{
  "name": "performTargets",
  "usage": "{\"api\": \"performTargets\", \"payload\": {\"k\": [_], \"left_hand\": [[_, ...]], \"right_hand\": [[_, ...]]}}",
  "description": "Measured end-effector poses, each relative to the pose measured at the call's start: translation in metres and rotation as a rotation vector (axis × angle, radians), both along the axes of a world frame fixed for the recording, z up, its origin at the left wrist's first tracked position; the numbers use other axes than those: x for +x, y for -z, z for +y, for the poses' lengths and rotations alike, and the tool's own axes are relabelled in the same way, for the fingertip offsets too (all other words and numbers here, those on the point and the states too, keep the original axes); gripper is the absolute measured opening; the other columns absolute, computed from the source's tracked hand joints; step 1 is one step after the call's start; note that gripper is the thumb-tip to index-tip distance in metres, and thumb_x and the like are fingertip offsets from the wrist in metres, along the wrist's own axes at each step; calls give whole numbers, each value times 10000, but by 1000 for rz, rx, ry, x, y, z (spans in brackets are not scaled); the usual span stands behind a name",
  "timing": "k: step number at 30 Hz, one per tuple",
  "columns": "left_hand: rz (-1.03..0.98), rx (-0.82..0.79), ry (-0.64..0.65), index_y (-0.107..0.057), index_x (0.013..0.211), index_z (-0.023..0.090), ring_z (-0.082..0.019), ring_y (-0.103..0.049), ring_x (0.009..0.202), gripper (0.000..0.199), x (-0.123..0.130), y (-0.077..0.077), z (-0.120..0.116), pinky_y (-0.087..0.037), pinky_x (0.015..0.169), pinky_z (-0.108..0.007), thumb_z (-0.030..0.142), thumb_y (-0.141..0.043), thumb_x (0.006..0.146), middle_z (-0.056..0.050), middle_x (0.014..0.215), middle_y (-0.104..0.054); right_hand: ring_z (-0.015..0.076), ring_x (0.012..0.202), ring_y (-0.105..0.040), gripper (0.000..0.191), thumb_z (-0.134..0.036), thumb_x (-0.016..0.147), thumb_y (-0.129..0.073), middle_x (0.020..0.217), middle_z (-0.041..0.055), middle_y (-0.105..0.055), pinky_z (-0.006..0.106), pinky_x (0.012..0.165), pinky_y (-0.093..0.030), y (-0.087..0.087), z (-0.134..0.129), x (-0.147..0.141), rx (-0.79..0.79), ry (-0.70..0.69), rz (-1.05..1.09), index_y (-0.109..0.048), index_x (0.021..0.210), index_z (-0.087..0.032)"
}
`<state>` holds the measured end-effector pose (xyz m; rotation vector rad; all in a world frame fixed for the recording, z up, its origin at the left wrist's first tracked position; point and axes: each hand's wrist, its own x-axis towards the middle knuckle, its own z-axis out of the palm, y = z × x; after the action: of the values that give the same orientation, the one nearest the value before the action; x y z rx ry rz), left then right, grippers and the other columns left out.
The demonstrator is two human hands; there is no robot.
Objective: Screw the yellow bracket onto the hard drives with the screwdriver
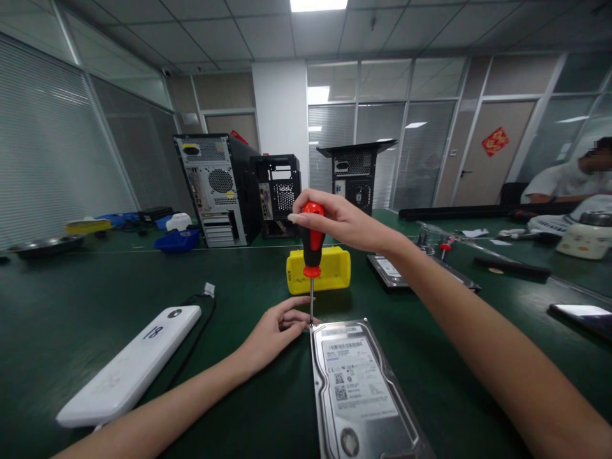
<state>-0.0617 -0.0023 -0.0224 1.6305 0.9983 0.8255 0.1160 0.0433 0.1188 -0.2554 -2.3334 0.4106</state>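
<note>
My right hand grips the red-and-black handle of a screwdriver from above. The screwdriver stands upright, its tip at the far left corner of a silver hard drive lying label up on the table. Around that same corner, my left hand has its thumb and fingers closed against the drive, close beside the screwdriver's shaft. Whether a screw sits under the tip is too small to tell. Just behind the shaft is a yellow plastic tray.
A white power bank with a cable lies left. Computer cases stand at the back. Another hard drive, a hammer and a phone are on the right. A blue tray sits back left; a person sits far right.
</note>
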Motion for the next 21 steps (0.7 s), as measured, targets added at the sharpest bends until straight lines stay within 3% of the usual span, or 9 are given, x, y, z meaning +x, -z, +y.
{"api": "performTargets", "payload": {"k": [5, 10, 16, 21], "left_hand": [[-5, 4, 8, -417, 1269, 92, -208, -616, 987, 478, -1, 1, 1, -424, 913, -356, 191, -530, 816, -120, 1014, -674], [-9, 11, 6, -420, 1267, 95, -198, -617, 987, 472, -2, 4, 3, -420, 917, -340, 199, -531, 820, -124, 1044, -665], [-13, 4, 3, -440, 1259, 111, -204, -614, 1002, 474, -1, 2, 1, -422, 921, -342, 213, -550, 810, -121, 1056, -663], [-4, 14, 12, -418, 1270, 89, -205, -615, 1001, 474, -1, 3, 2, -419, 929, -350, 193, -527, 821, -134, 1063, -659]], "right_hand": [[119, 937, -496, 252, -267, 945, -304, 1020, 64, -507, 257, 812, -430, -2, -2, 3, -171, -84, -42, -502, 1009, -125], [125, 953, -544, 229, -269, 930, -365, 1011, 73, -531, 272, 823, -474, -1, 1, 3, -246, -188, -20, -484, 1054, -118], [95, 836, -546, 234, -342, 870, -490, 937, 34, -506, 223, 735, -495, 2, 2, -2, -149, -140, 33, -508, 971, -132], [108, 847, -530, 262, -355, 904, -415, 929, 39, -522, 250, 757, -476, 0, 0, -1, -120, -70, 0, -528, 978, -130]]}}
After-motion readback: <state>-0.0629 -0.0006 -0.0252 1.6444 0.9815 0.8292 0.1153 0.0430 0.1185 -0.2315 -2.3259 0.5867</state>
